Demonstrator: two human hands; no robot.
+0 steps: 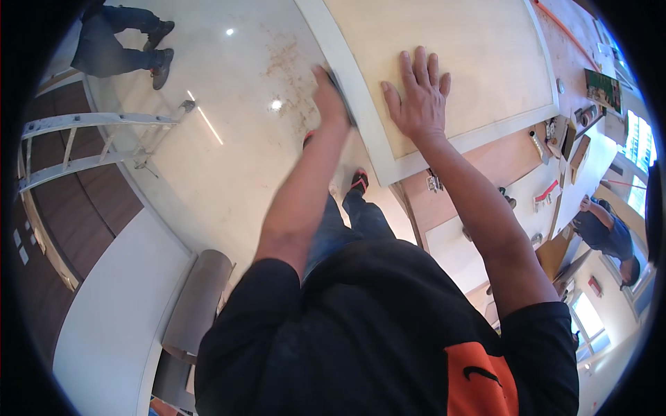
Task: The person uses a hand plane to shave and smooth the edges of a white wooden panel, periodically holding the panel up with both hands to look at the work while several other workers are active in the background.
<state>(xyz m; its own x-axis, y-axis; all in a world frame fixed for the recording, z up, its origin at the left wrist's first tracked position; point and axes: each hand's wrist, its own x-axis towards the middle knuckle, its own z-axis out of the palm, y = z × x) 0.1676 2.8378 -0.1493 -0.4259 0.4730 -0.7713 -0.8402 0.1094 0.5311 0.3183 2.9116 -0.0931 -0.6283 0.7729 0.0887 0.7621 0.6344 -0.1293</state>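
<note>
A wide cream panel (479, 48) with a pale white border lies on the workbench ahead of me. My right hand (422, 104) rests flat on its face near the close left corner, fingers spread, holding nothing. At the panel's left side edge is my left hand (329, 97), slightly blurred. It grips a thin dark flat block (345, 104) against that edge; the hand covers most of the block, so its exact kind does not show.
Brown dust (291, 69) lies on the glossy floor to the left. An aluminium ladder (104, 121) and a person's legs (125, 41) are farther left. A rolled brown sheet (198, 298) stands lower left. Tools clutter the bench (444, 201) at right, beyond which another person (607, 229) stands.
</note>
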